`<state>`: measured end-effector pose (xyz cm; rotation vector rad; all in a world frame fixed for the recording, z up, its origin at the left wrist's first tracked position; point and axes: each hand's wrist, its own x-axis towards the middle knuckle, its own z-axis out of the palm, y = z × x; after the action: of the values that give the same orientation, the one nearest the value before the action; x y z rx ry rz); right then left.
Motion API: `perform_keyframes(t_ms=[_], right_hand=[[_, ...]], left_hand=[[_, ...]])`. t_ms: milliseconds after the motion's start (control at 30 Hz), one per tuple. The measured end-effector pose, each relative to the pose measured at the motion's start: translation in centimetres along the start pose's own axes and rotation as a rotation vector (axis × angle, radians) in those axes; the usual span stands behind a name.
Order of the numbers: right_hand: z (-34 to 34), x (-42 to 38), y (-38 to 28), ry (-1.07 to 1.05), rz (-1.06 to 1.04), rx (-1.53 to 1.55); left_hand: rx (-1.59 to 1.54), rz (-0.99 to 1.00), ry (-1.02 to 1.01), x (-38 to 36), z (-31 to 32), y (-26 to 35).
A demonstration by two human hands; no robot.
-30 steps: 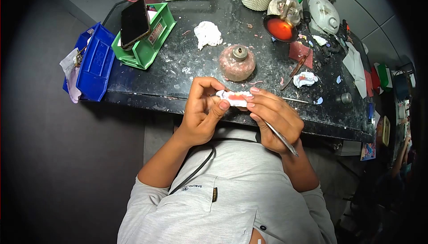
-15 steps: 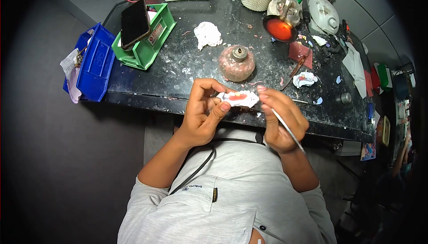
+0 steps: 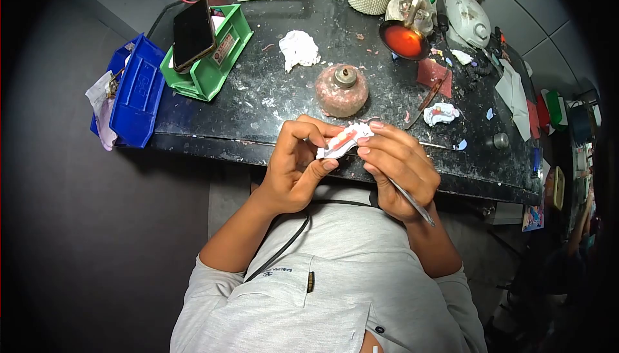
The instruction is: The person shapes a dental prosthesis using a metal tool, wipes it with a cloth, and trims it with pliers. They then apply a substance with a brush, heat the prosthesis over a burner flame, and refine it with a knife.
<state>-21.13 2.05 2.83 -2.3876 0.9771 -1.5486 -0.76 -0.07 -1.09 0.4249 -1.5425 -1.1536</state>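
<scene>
Between my hands, near the table's front edge, is a white dental cast (image 3: 345,142) with pink wax and pale teeth along it. My left hand (image 3: 300,163) grips its left end between thumb and fingers. My right hand (image 3: 403,169) holds a thin metal tool (image 3: 412,202), whose handle points down toward my body; its fingertips touch the cast's right end. The tool's working tip is hidden. Just beyond the cast stands a round glass burner (image 3: 342,92) with a metal cap. A second cast (image 3: 441,114) lies to the right.
A green bin (image 3: 222,63) with a phone (image 3: 193,36) on top and a blue bin (image 3: 137,92) stand at the left. White cloth (image 3: 299,50) lies behind the burner. A black pan (image 3: 404,40) glowing orange, a pink wax sheet (image 3: 433,77) and a knife (image 3: 429,103) are at the right.
The cast has tilted, its right end now raised. My right hand has moved slightly left, its fingers now against the cast, and the tool has shifted with it.
</scene>
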Motion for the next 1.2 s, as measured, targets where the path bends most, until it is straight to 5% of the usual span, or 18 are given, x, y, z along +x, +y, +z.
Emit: perform_keyframes(t_ms=[1067,1200], right_hand=[[-0.01,-0.25,0.39,-0.03,-0.029,0.031],[-0.06,-0.46,0.75,0.089,0.057,0.128]], left_hand=[[-0.035,-0.027,-0.025,-0.23,0.13,0.12],[-0.083,-0.028,0.006,0.0,0.46,0.16]])
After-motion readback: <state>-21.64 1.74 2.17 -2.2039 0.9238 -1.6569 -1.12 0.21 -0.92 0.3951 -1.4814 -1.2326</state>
